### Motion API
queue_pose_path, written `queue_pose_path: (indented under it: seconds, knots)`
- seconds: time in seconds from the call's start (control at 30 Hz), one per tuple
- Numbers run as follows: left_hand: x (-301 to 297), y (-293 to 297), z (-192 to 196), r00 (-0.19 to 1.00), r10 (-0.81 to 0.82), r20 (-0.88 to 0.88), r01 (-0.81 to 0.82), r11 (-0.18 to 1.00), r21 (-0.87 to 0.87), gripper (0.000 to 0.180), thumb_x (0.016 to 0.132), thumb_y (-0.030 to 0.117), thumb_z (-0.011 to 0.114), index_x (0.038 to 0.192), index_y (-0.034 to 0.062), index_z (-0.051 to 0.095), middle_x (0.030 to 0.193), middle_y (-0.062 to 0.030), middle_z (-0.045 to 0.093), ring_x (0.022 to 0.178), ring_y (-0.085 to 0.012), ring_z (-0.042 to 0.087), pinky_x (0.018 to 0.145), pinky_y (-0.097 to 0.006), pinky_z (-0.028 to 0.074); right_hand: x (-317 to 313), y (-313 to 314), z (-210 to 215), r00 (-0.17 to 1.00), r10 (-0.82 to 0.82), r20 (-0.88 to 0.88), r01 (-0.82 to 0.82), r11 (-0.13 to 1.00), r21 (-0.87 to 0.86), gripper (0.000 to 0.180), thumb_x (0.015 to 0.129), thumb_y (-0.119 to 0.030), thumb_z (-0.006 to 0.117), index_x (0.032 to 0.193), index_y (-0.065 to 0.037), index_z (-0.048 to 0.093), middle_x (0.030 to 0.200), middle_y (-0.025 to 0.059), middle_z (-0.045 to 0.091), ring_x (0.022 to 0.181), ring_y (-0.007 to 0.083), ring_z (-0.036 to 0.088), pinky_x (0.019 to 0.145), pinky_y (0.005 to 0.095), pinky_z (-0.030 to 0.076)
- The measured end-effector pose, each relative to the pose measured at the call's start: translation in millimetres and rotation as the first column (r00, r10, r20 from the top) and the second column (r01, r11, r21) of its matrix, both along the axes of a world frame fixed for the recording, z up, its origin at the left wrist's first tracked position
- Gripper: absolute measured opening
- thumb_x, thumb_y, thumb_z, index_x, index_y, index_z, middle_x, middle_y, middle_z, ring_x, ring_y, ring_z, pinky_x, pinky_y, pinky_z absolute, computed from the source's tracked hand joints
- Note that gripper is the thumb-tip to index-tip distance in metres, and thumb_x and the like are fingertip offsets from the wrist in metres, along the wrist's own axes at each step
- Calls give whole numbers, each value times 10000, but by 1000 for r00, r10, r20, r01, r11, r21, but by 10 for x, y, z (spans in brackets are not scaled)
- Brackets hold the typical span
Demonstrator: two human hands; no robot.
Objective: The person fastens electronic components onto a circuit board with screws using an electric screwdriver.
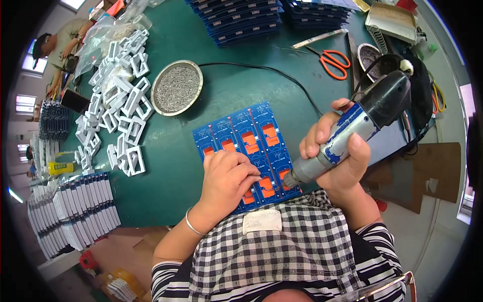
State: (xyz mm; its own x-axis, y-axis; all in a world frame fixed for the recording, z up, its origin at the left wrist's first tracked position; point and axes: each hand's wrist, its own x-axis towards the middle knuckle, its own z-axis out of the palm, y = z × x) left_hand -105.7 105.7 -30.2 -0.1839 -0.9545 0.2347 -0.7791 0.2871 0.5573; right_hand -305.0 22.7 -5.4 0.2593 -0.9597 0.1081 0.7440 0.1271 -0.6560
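Observation:
My right hand (342, 146) is wrapped round a power screwdriver (347, 131) with a worn blue and silver body and a black rear end. Its chuck (297, 173) points down at the lower right part of a blue circuit board panel (221, 126). Orange pieces (249, 142) fill the panel's rectangular openings. My left hand (226, 173) lies over the panel's left half, with thumb and fingertips pinched together above it. Whatever the pinch holds is too small or hidden to make out. The panel rests at the table's near edge, against a checked apron.
A round dish of small metal parts (177, 88) stands left of centre, beside a heap of white plastic frames (133, 100). Stacked blue boards (236, 20) are at the back. Orange-handled scissors (334, 64) lie at right. A black cable (261, 66) crosses the green table. Another person (68, 40) works far left.

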Motion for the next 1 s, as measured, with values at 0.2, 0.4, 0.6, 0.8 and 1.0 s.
queue_pose_path:
  seconds: [0.2, 0.4, 0.6, 0.8, 1.0]
  knots:
    - [160, 95, -25, 999, 52, 15, -52, 997, 56, 144, 636, 142, 758, 744, 146, 663, 842, 33, 576, 882, -190, 511, 799, -349, 336, -32, -4, 13, 1000, -16, -3, 15, 997, -74, 551, 787, -276, 597, 1232, -55, 360, 785, 121, 554, 641, 243, 602, 619, 375, 518]
    - [88, 107, -20, 997, 78, 4, -78, 996, 45, 141, 622, 110, 759, 738, 138, 685, 827, 34, 581, 870, -180, 501, 800, -336, 312, 22, -13, 29, 1000, -1, -28, -1, 999, -54, 559, 784, -274, 605, 1235, -56, 356, 791, 127, 556, 644, 245, 603, 624, 370, 521]
    - [64, 88, -21, 996, 73, 57, -75, 996, 39, 130, 631, 138, 758, 739, 152, 686, 844, 41, 578, 888, -172, 495, 822, -346, 293, 61, 0, 54, 980, -54, -191, 33, 993, -113, 564, 786, -403, 581, 1188, -66, 373, 754, 59, 514, 584, 177, 554, 565, 340, 481]
    - [49, 15, 0, 994, 17, 106, -19, 1000, 17, 147, 648, 154, 750, 763, 148, 659, 854, 33, 569, 892, -180, 494, 825, -351, 298, 141, 26, 109, 972, -43, -232, 13, 992, -129, 594, 777, -403, 601, 1203, -70, 353, 766, 64, 520, 597, 189, 562, 586, 345, 486]
    - [72, 66, -134, 998, 54, 13, -53, 995, -85, 161, 649, 147, 742, 769, 137, 635, 841, 32, 563, 859, -188, 501, 799, -368, 323, 309, 77, 104, 991, 70, -118, -106, 937, -334, 607, 775, -207, 697, 1225, -37, 326, 827, 97, 572, 719, 206, 620, 703, 331, 526]
